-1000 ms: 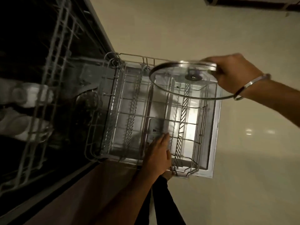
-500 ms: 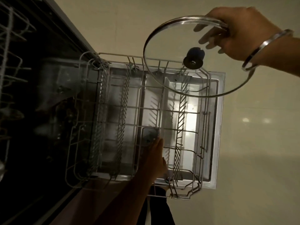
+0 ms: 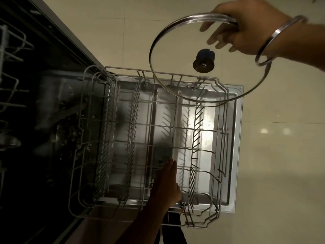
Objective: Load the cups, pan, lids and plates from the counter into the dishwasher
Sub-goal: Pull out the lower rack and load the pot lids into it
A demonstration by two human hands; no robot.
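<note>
Glass, round and steel-rimmed with a black knob, the pan lid (image 3: 207,59) hangs in the air above the far end of the pulled-out grey wire dishwasher rack (image 3: 158,138), tilted. The right hand (image 3: 249,27) grips its rim, fingers curled behind the glass. The left hand (image 3: 165,187) rests flat on the rack's near side, fingers straight.

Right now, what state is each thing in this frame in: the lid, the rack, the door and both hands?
Glass lid: held in the air above the rack, tilted, not yet loaded.
Lower rack: pulled out over the door, nothing in it.
Dishwasher door: fully open, lying flat.
Right hand: grips the lid's metal rim.
Left hand: fingers straight, over the rack's near side; contact unclear.
</note>
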